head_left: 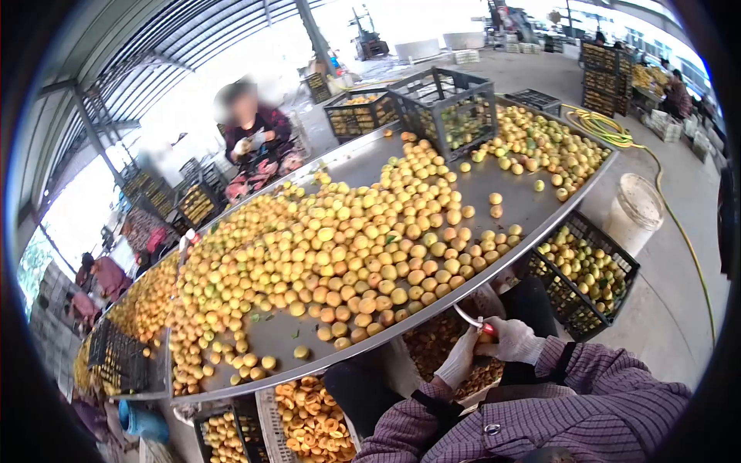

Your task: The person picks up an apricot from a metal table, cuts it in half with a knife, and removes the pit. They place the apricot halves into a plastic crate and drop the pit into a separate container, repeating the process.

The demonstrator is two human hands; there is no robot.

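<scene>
- Right hand (515, 340), in a white glove, is closed tight around the red handle of a small knife (472, 321). The curved metal blade sticks out toward the table edge.
- Left hand (458, 361), also white-gloved, is curled up and pressed right against the right one. Can't tell if it's got anything in it, the fingers hide that.
- So the knife sits between the two gloves, just below the near rim of the table, down low in front of the person's purple checked sleeves.
- Right under the hands there's a heap of darker brownish fruit (431, 338) in some kind of container.
- A bit to the left of that, a tray (267, 423) full of halved orange fruit, cut sides up.
- On the other side, a black crate (563, 305) holding whole yellow fruit, with a white bucket (634, 210) standing on the floor just past it.
- Above it all, a long metal table (532, 208) piled with apricots (347, 255), thickest in the middle.
- A tall black basket (455, 108) sits at the far end of the table.
- Another person (258, 143) sits across the table, hands up near the chest.
- Green hose (610, 127) lies on the concrete beyond.
</scene>
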